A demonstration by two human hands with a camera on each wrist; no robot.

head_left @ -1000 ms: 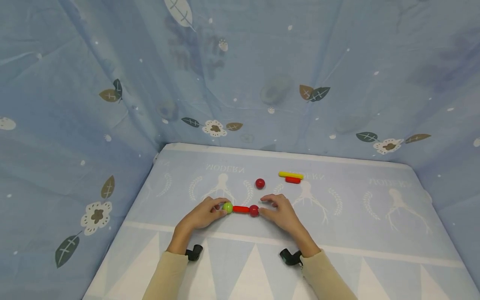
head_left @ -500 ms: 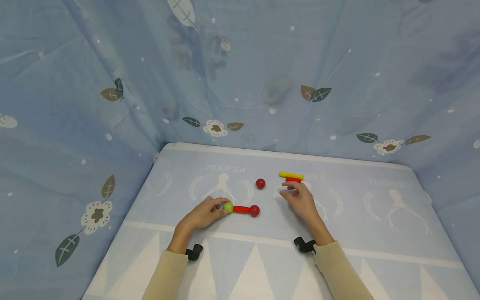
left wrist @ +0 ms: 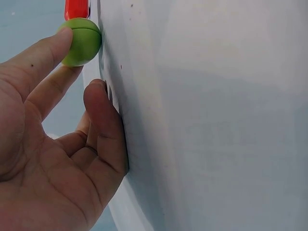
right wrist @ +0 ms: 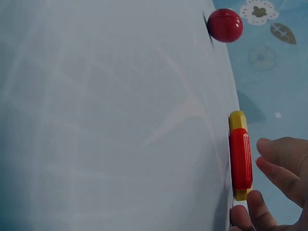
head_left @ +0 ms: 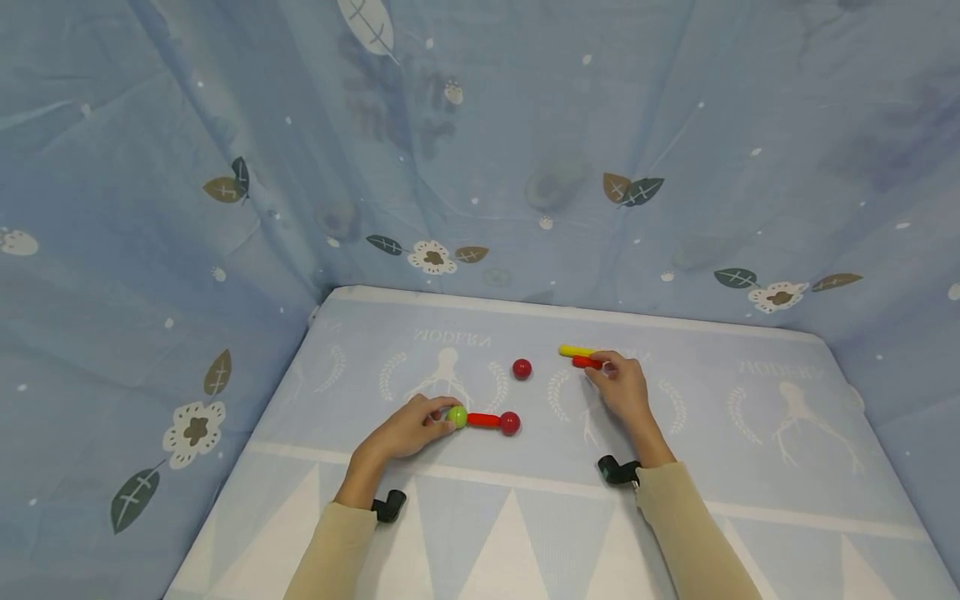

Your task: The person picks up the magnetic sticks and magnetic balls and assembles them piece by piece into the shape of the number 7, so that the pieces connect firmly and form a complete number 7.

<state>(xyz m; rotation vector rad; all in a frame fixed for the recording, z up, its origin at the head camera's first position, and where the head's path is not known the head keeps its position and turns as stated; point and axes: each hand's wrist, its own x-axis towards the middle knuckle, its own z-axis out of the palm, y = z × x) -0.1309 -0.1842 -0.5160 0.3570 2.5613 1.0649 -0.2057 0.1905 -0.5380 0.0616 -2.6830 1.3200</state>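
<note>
My left hand (head_left: 411, 427) pinches a green ball (left wrist: 83, 42) between thumb and finger. A short red rod (head_left: 483, 421) runs from that ball to a dark red ball (head_left: 510, 423), the three in one line on the table. At the back, my right hand (head_left: 621, 387) reaches over the right end of a loose red rod (right wrist: 241, 159) and a longer yellow rod (head_left: 576, 351). In the right wrist view its thumb and fingers look apart from the rods, and nothing is gripped. The yellow rod's right end is hidden by the hand in the head view.
Another dark red ball (head_left: 522, 369) lies loose between the joined pieces and the rods. A pale blue patterned cloth covers the table (head_left: 750, 467). Blue fabric walls (head_left: 480, 150) rise behind it and at both sides.
My right hand has left the dark red ball at the end of the joined pieces and moved right and back to the loose rods. The left hand keeps its hold on the green ball.
</note>
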